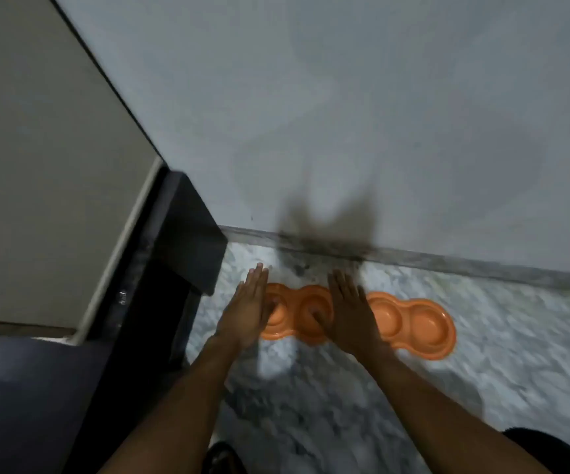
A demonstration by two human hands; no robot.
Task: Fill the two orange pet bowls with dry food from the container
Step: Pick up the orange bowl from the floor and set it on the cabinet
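Two orange double pet bowls lie side by side on the marble floor by the wall. The left bowl point(302, 314) is partly covered by both hands; the right bowl point(417, 326) lies free and looks empty. My left hand point(246, 309) hovers flat over the left bowl's left end, fingers straight and together, holding nothing. My right hand point(348, 313) is spread flat between the two bowls, over the left bowl's right cup, also holding nothing. No food container is in view.
A grey wall point(345, 114) with a skirting strip point(447, 261) runs behind the bowls. A dark cabinet or door frame point(174, 254) stands at the left, close to the left bowl. White-grey marble floor point(516, 354) extends right and toward me. The picture is motion-blurred.
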